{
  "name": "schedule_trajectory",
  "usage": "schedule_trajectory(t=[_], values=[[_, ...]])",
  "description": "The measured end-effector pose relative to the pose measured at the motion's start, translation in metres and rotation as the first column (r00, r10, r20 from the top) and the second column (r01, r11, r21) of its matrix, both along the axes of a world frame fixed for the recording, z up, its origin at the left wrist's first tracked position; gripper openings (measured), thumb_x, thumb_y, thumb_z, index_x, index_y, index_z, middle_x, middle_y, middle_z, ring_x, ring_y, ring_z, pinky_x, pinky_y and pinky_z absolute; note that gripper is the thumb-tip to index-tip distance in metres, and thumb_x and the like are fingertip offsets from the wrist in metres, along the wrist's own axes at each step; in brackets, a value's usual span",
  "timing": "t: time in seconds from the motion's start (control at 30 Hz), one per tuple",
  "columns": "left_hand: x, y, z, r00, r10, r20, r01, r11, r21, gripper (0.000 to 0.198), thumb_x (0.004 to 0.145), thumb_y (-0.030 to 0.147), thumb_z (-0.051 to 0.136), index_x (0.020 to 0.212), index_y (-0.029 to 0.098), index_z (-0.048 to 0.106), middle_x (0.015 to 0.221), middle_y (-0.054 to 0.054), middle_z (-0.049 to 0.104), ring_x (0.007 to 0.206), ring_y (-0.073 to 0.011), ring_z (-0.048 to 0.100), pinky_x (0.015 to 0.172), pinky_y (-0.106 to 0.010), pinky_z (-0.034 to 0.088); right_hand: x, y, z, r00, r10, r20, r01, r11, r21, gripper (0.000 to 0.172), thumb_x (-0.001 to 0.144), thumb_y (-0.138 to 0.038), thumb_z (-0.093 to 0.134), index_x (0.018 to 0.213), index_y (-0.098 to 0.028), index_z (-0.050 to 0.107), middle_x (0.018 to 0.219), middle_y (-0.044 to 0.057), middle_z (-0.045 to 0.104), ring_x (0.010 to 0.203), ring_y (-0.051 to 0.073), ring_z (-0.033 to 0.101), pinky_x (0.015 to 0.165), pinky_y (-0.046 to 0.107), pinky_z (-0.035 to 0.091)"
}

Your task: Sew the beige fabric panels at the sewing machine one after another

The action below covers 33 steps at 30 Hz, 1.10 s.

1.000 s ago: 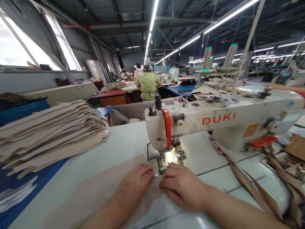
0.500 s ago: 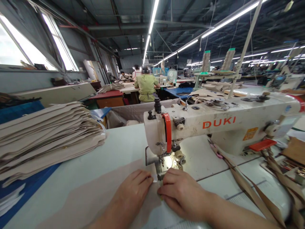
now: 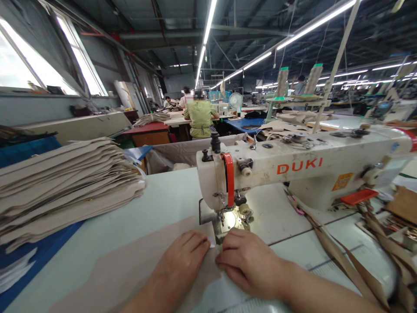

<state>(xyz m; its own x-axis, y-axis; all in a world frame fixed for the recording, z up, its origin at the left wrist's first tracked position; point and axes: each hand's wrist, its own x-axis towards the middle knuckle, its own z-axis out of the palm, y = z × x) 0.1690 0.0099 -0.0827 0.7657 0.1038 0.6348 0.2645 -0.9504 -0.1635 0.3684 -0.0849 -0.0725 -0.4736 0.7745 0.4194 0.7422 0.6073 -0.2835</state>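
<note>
A white DUKI sewing machine (image 3: pixel 293 167) stands on the pale table (image 3: pixel 163 200), its lit needle area (image 3: pixel 230 219) just beyond my fingers. A beige fabric piece (image 3: pixel 137 265) lies flat in front of it. My left hand (image 3: pixel 180 263) rests palm down on the fabric, fingers together and pointing at the presser foot. My right hand (image 3: pixel 249 261) lies beside it, fingers curled and pinched on the fabric's edge right at the foot.
A tall stack of beige cut pieces (image 3: pixel 65 182) sits at the left over blue cloth (image 3: pixel 39 252). Tan strips (image 3: pixel 345 261) trail across the right side. A person in a green top (image 3: pixel 200 117) sits at a bench further back. Thread cones (image 3: pixel 282 80) stand behind the machine.
Both hands stay at the presser foot with only slight shifts; the view has dropped a little since a second ago.
</note>
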Motion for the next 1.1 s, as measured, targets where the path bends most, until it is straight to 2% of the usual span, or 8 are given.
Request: schedule_trajectory(t=[0.33,0.53,0.7,0.9,1.1], values=[[0.0,-0.001,0.002,0.998,0.011,-0.069,-0.014,0.999,-0.04,0.032,0.091,-0.001,0.039,0.089,0.016,0.067,0.085,-0.005,0.071,0.079,-0.0186,0.067,0.076,-0.031,0.058,0.0,0.0,0.003,1.0,-0.003,0.01,0.003,1.0,-0.008,0.017,0.093,-0.017,0.05,0.089,-0.019,0.066,0.082,0.004,0.061,0.081,0.019,0.052,0.076,0.029,0.041],[-0.001,-0.002,0.001,0.991,0.037,-0.128,-0.045,0.997,-0.061,0.03,0.089,0.0,0.042,0.093,0.015,0.068,0.089,-0.006,0.072,0.082,-0.0196,0.068,0.079,-0.033,0.06,-0.003,0.004,0.004,0.989,-0.134,0.057,0.137,0.989,-0.048,0.015,0.094,-0.018,0.052,0.097,-0.018,0.066,0.087,0.005,0.062,0.087,0.02,0.053,0.079,0.031,0.043],[-0.007,-0.009,0.002,0.981,0.065,-0.182,-0.086,0.99,-0.115,0.032,0.092,0.006,0.042,0.105,0.015,0.07,0.102,-0.008,0.073,0.094,-0.0194,0.068,0.089,-0.034,0.058,-0.005,0.005,0.007,0.979,-0.171,0.112,0.18,0.98,-0.08,0.011,0.094,-0.02,0.056,0.098,-0.019,0.066,0.092,0.004,0.061,0.092,0.021,0.053,0.081,0.031,0.043],[-0.022,-0.015,0.002,0.972,0.096,-0.212,-0.122,0.986,-0.113,0.035,0.097,0.027,0.047,0.127,0.015,0.062,0.124,-0.01,0.07,0.11,-0.022,0.067,0.093,-0.035,0.058,-0.006,0.005,0.008,0.979,-0.159,0.127,0.169,0.983,-0.072,0.011,0.096,-0.022,0.055,0.097,-0.019,0.066,0.093,0.005,0.061,0.093,0.021,0.053,0.084,0.032,0.044],[-0.017,-0.016,0.003,0.967,0.085,-0.242,-0.124,0.981,-0.148,0.038,0.096,0.026,0.049,0.131,0.015,0.059,0.127,-0.011,0.068,0.113,-0.0228,0.066,0.096,-0.038,0.056,-0.005,0.007,0.007,0.97,-0.192,0.147,0.2,0.979,-0.037,0.014,0.096,-0.02,0.054,0.09,-0.018,0.066,0.089,0.005,0.062,0.09,0.02,0.053,0.083,0.031,0.043]])
